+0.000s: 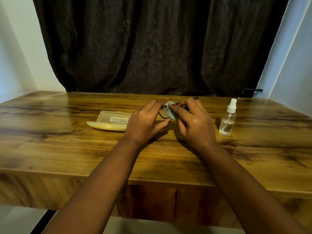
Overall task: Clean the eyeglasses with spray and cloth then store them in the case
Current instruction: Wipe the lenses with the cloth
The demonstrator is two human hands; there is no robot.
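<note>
While upside-down, case [113, 120] print illegible.

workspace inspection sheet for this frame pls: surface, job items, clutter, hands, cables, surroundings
Surface: wooden table, dark grain, glossy.
Glasses: held above the table between both hands, mostly hidden; dark frame partly visible.
Cloth: grey, wrapped over part of the glasses.
Case: open, pale, on the table left of the hands.
Spray bottle: upright on the table right of the hands, clear, white nozzle.
Clutter: nothing seen.
Left hand: grips the glasses.
Right hand: pinches the cloth on the glasses.
Cables: nothing seen.
Surroundings: dark curtain behind the table, pale walls either side.
</note>
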